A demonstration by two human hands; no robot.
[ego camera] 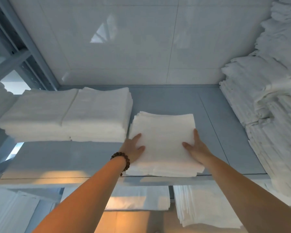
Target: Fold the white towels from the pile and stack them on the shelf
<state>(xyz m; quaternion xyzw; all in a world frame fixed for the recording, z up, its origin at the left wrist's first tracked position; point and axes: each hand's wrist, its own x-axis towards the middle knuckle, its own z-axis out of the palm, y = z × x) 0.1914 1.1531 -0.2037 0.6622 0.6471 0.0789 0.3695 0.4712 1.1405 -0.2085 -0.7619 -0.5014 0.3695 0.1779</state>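
Shelf: pale grey-blue metal shelf [217, 132], bearing all the towels named here.
Right heap: tall rumpled heap of white towels [267, 98] at its right end.
Left stack: wide stack of folded white towels [65, 115].
Centre stack: square stack of folded white towels [163, 140] at the shelf's front edge, just beside the left stack.
Left hand: left hand [134, 148] flat on the centre stack's left side, fingers straight.
Right hand: right hand [194, 147] flat on its right side, fingers spread.
Bracelet: brown bead bracelet [123, 158] on the left wrist.

Both arms are reaching forward, fully extended. The left hand [133, 149] and right hand [197, 147] are bracketing the folded stack [163, 132] — fingers lying straight along its sides, thumbs resting flat on top, pointing inward.
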